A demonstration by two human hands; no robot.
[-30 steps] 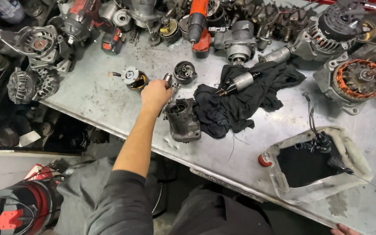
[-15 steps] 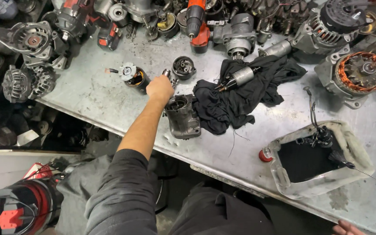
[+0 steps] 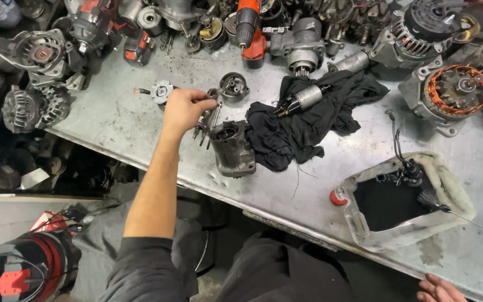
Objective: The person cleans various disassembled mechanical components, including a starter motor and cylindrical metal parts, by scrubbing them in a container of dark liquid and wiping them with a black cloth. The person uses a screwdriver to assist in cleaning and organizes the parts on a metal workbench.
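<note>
My left hand (image 3: 183, 109) is stretched over the metal bench (image 3: 124, 120), closed on a small bundle of long thin bolts (image 3: 207, 120) that hang down from my fingers. Just right of it stands a dark grey starter housing (image 3: 231, 150). A round black end cap (image 3: 234, 86) lies beyond my fingertips, and a brush holder part (image 3: 159, 91) sits partly behind my knuckles. My right hand (image 3: 438, 290) shows only at the bottom right, by the bench's near edge, fingers apart and empty.
A black rag (image 3: 303, 120) carries a silver cylindrical motor part (image 3: 308, 98). A white tray of black liquid (image 3: 364, 229) with a brush sits right. Alternators (image 3: 457, 92), a red drill (image 3: 250, 31) and several motor parts crowd the back and left.
My left hand has closed on the long bolts beside the housing and drawn back toward the left, lifting them. My right hand has come further into view.
</note>
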